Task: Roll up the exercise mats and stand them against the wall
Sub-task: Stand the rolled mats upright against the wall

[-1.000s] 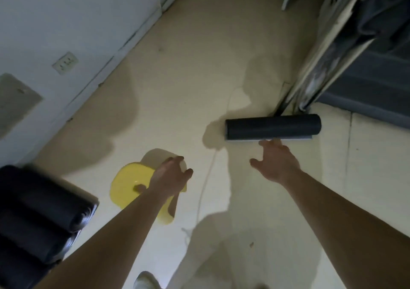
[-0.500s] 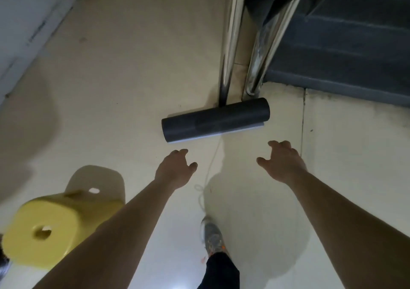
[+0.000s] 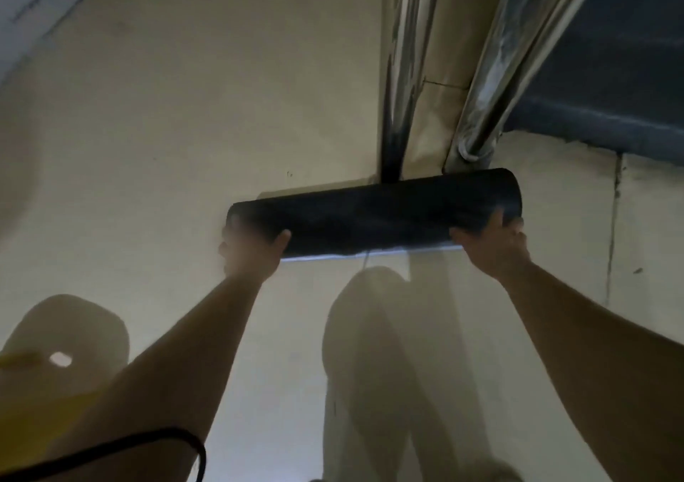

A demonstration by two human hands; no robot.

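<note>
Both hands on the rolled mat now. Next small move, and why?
Probably lift it and tip one end up. The left hand and right hand grip opposite ends of the rolled mat, which lies flat on the floor, not yet stood against a wall.

Pale floor, glossy, shadowed at centre and lower left. Dark rolled mat lying across it near centre, slightly tilted, right end higher in frame. Two metal legs planted at 12 o'clock of the mat, just behind it. Yellow stool at 8 o'clock, partly cut off by the frame. Thin seam running down the floor at 3 o'clock.
</note>
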